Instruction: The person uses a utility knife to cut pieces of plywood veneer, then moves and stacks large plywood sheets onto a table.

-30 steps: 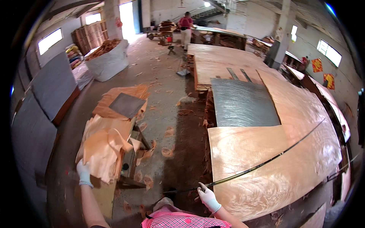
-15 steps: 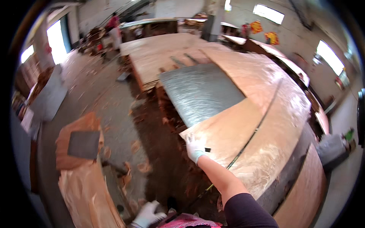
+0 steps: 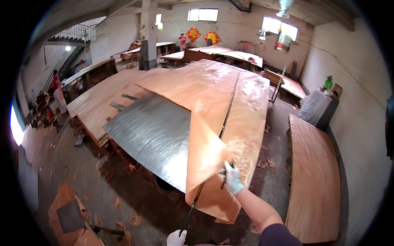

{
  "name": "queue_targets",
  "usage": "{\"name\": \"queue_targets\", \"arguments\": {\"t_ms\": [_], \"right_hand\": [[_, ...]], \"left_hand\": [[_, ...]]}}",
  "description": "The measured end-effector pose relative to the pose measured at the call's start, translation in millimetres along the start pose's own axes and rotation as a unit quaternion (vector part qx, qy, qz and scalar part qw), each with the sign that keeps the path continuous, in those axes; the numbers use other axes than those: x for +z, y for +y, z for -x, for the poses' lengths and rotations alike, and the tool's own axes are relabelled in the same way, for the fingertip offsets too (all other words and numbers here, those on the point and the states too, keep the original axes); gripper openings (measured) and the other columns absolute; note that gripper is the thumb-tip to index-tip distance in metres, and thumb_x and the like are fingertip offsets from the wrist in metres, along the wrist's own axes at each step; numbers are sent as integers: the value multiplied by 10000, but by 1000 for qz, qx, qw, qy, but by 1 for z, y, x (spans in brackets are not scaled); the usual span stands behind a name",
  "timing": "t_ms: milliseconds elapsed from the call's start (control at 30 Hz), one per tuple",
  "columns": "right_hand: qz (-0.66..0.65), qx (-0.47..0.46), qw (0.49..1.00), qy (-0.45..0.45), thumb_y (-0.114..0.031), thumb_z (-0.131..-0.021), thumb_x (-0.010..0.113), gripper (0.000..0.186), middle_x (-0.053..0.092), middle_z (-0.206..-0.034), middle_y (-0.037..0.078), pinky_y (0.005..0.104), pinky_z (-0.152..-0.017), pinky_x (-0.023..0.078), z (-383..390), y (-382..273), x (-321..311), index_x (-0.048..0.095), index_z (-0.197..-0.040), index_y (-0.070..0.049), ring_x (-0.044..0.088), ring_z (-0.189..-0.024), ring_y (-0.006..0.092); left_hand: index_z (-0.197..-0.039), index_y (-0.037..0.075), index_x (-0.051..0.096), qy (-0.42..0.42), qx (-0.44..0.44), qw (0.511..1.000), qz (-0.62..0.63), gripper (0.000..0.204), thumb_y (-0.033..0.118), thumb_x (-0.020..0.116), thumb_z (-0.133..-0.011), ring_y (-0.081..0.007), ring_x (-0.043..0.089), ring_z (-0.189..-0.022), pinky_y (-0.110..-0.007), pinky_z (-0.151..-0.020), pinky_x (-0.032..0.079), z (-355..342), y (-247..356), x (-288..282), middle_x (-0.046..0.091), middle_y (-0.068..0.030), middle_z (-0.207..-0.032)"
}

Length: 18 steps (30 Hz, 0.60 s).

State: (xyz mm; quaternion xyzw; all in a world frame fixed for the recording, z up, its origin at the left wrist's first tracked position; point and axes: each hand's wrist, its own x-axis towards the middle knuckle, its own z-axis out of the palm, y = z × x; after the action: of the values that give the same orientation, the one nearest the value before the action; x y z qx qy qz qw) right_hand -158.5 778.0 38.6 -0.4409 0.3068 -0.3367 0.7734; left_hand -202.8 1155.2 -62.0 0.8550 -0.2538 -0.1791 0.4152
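My left hand (image 3: 176, 238), in a white glove, is closed around the lower end of a long thin dark rod (image 3: 191, 212), which runs across the wood veneer and passes behind a lifted flap. My right hand (image 3: 232, 177), also gloved, grips the corner of that veneer sheet (image 3: 205, 145), folded back toward the right; a small dark object shows at its fingers, too unclear to name. Left of the fold lies a shiny grey metal sheet (image 3: 147, 135) on the stack. Wide pale veneer (image 3: 248, 106) extends beyond and right of the flap.
A long board (image 3: 314, 176) lies along the right wall, near a plastic-covered item (image 3: 314, 107). Veneer scraps with a grey square (image 3: 69, 215) sit lower left. A pillar (image 3: 147, 49) and further stacks (image 3: 221, 53) stand behind. Co-workers (image 3: 55, 86) (image 3: 182, 41) are at the back.
The view has swung right. My right hand has moved forward onto the veneer and folded its edge up. My left hand has left the veneer pile at left and now holds the rod.
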Motion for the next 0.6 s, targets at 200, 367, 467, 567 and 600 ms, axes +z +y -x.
{"name": "queue_targets", "arguments": {"t_ms": [200,367,467,567,600], "right_hand": [[-125,109,966,200,-291,-976,552,220,652,-923,51,258,-453,488,82,34,-237,519,-1108,-118,679,-697,192],[-230,206,906,288,-412,-1004,450,296,657,-841,54,279,-461,505,169,87,-328,542,-1071,-139,654,-652,212],[-184,253,906,284,-397,-1014,431,311,680,-865,105,296,-481,492,208,111,-339,556,-1114,-131,651,-643,211],[-159,273,937,150,-386,-1026,402,447,689,-913,151,307,-444,426,244,97,-296,606,-999,11,545,-553,191],[-142,305,923,184,-407,-1019,422,462,611,-650,89,264,-385,356,252,65,-242,581,-784,-42,456,-430,159]], "left_hand": [[-858,128,664,-130,-187,954,196,326,404,530,-967,-99,391,-414,-281,-395,348,-23,24,56,464,29,-542],[-948,72,639,-165,-292,906,258,287,353,580,-947,-178,498,-498,-330,-460,423,-37,8,77,539,-40,-617],[-919,59,611,-164,-325,878,310,297,332,521,-995,-98,340,-448,-265,-409,290,-30,19,80,398,24,-568],[-924,52,609,-157,-317,894,275,289,321,527,-994,-100,371,-455,-262,-422,319,-25,32,66,452,12,-592],[-924,52,609,-153,-321,893,274,289,321,527,-994,-100,371,-455,-262,-422,319,-21,38,59,452,12,-592]]}}
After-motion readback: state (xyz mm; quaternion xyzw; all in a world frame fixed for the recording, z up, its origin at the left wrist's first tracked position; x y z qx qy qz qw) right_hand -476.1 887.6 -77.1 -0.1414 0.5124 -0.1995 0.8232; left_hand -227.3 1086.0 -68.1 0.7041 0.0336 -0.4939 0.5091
